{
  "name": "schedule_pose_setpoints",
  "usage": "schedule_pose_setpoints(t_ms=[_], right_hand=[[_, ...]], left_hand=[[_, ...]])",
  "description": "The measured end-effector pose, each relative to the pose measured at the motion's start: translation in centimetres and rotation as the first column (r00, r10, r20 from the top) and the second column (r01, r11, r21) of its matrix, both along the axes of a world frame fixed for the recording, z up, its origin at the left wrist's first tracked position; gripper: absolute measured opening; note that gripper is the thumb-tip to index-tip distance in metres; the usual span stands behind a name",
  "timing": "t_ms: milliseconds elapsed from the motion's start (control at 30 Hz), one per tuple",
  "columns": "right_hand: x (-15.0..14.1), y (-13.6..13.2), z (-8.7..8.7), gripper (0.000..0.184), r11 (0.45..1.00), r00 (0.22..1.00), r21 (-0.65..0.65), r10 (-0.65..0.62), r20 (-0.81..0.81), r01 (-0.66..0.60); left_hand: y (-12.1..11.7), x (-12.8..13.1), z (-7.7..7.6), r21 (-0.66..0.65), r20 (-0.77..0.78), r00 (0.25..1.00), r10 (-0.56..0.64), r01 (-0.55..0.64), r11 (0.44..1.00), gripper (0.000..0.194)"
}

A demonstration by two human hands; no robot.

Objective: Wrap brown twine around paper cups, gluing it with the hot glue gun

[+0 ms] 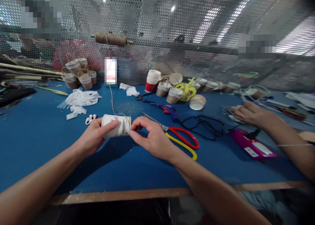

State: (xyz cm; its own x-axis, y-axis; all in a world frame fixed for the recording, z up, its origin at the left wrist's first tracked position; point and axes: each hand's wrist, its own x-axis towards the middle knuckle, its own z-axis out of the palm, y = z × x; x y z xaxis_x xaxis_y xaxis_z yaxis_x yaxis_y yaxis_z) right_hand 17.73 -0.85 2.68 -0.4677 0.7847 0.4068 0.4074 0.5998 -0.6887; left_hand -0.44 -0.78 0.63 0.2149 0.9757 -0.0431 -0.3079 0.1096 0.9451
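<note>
My left hand [92, 138] is wrapped round a white paper cup [113, 128] lying on its side above the table, thumb along its wall. Grey marks show on the cup near its right end. Thumb and bent fingers of my right hand [154, 138] close on that right end; what lies between the fingertips is partly hidden. Brown twine [112, 100] runs from a spool [110, 39] on a rod down to the cup and along its upper side. Scissors [183, 138] with red and yellow handles lie beside my right hand, partly under it.
Behind are a blue glue gun [167, 111], a cup stack [153, 80], twine-wrapped baskets [85, 78], white gloves [82, 98] and a lit phone [110, 70]. At right, a co-worker's hand [251, 113] reaches past a purple power strip [253, 146]. A perforated metal screen [152, 28] stands behind.
</note>
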Motion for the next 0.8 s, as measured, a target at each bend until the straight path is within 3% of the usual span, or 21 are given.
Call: schedule_pose_setpoints(t_ms=[133,267,367,600,800], right_hand=[[0.0,0.0,0.4,0.007,0.99,0.996,-0.125,-0.065,-0.053,0.058],[0.0,0.1,0.5,0.006,0.982,0.994,-0.171,-0.094,-0.058,0.083],[-0.1,0.1,0.4,0.005,0.98,0.992,-0.169,-0.115,-0.045,0.106],[-0.1,0.2,0.4,0.01,0.973,0.989,-0.184,-0.147,-0.031,0.139],[0.2,0.7,0.0,0.012,0.976,0.99,-0.178,-0.136,-0.034,0.128]], left_hand=[[-0.4,-0.1,-0.1,0.145,-0.194,0.979,0.062,-0.033,0.989,0.021],[-1.0,-0.1,0.1,0.345,-0.434,0.885,0.17,-0.011,0.939,0.02],[-1.2,0.0,0.2,0.424,-0.511,0.834,0.21,0.032,0.905,0.021],[-1.1,0.0,-0.3,0.497,-0.547,0.817,0.183,0.141,0.856,0.021],[-0.9,-0.1,-0.1,0.46,-0.616,0.786,0.055,0.302,0.835,0.026]])
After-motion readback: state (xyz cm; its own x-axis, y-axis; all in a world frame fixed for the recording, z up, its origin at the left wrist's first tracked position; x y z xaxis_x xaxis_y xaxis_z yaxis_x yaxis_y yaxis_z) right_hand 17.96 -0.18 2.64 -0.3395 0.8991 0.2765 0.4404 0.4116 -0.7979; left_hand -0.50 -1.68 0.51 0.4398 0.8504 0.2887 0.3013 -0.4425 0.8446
